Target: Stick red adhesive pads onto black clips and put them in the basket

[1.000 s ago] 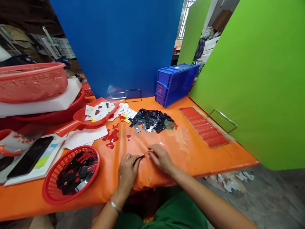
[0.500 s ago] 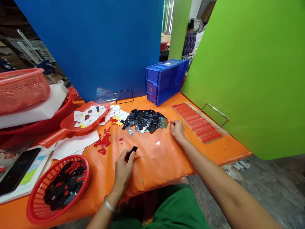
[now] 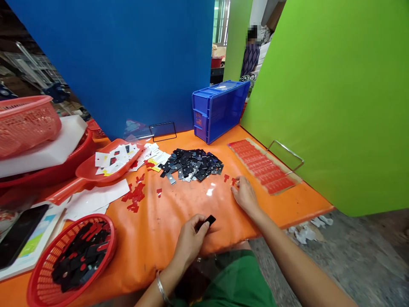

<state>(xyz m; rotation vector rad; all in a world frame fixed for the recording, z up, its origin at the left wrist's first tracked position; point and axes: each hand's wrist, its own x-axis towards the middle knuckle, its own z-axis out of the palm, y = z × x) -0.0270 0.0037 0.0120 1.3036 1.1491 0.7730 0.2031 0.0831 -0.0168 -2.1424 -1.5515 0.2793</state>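
Observation:
My left hand (image 3: pixel 191 238) pinches a small flat black piece (image 3: pixel 211 220) just above the table's near edge. Its far end sticks out past my thumb and forefinger. Farther right, my right hand (image 3: pixel 245 195) has its fingertips closed at the end of a clear strip bearing red T-shaped pieces (image 3: pixel 226 178); the film itself hardly shows. Beyond both hands lies a heap of black flat pieces (image 3: pixel 193 164), some with a small hole. A sheet with rows of red pieces (image 3: pixel 255 164) lies to the right of my right hand.
On the left are loose red pieces (image 3: pixel 136 196), a red scoop (image 3: pixel 126 168) holding white cards, a red basket (image 3: pixel 111 249) of black and red pieces, and a phone (image 3: pixel 24 232). A blue crate (image 3: pixel 220 111) stands at the back, between blue and green panels. Another person (image 3: pixel 251 55) is far behind.
My left hand has moved right and nearer to me with the black piece. My right hand has drawn the clear strip with red pieces away from the black heap, toward me.

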